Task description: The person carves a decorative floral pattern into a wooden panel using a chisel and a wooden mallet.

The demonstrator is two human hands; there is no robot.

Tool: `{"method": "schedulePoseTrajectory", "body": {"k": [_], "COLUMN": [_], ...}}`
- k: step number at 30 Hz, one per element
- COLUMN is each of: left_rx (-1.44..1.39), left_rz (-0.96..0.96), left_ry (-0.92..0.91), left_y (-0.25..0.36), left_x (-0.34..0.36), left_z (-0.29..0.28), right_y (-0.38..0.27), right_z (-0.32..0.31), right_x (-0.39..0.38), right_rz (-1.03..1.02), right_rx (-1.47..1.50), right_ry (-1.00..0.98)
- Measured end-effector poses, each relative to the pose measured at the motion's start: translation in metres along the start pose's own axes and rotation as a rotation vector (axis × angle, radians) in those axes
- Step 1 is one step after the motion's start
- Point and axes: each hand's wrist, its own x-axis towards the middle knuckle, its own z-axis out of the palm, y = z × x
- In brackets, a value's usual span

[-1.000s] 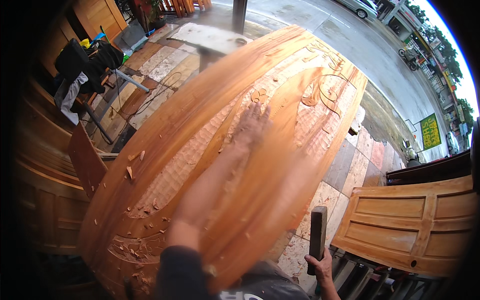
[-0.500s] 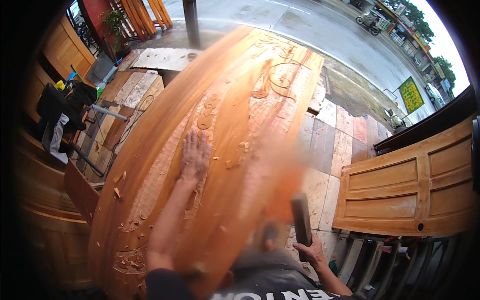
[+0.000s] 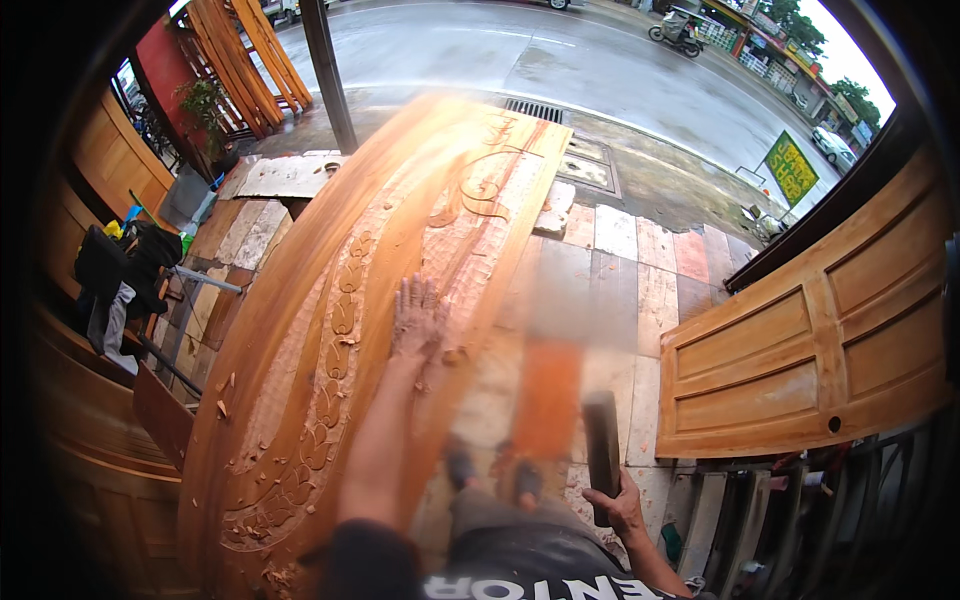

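The left grip [image 3: 420, 322] is covering a patch of the carved panel [image 3: 392, 235], so its palm is hiding the wood there. At the panel's near end, a dark sleeve [image 3: 368, 560] is masking some wood, and the lower edge is cutting the panel off. At its far end, small carving [image 3: 505, 130] is blurring beyond reading. Right of the panel, floor tiles [image 3: 575, 300] are smearing and shoes [image 3: 527, 483] are showing only softly; the right grip [image 3: 622, 505] is hiding part of a dark block [image 3: 603, 440]. Farther right, the rim is cropping a panelled door [image 3: 770, 350]. Beyond the panel's far end, the top edge is cropping a car [image 3: 560, 3].
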Motion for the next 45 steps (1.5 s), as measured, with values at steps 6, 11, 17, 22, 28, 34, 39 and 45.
{"method": "schedulePoseTrajectory", "body": {"k": [6,11,17,22,28,34,39,45], "left_rx": [-0.363,-0.434,0.2,0.299,-0.384,-0.455,0.035,0.27], "left_rz": [0.219,0.224,-0.474,0.028,0.189,-0.137,-0.221,-0.58], "left_ry": [-0.389,0.0,0.173,-0.114,-0.215,0.009,0.146,0.336], "left_y": [0.157,0.179,0.039,0.139,0.221,0.227,0.189,0.128], "left_x": [-0.068,-0.093,-0.094,-0.144,-0.211,-0.275,-0.354,-0.399], "left_z": [-0.006,-0.038,-0.044,-0.057,-0.03,-0.098,-0.136,-0.157], "right_y": [0.021,0.018,0.026,0.033,0.034,0.011,-0.017,-0.028], "right_z": [-0.035,-0.064,-0.092,-0.105,-0.089,-0.079,-0.053,-0.013], "right_x": [-0.006,0.0,0.019,0.032,0.065,0.081,0.067,0.052], "right_rz": [0.004,-0.007,-0.128,-0.092,-0.095,0.109,-0.319,-0.404], "right_rx": [0.136,0.241,0.226,0.245,0.3,0.348,0.151,-0.104], "right_ry": [0.094,0.062,-0.007,-0.028,-0.218,-0.441,-0.58,-0.514]}}
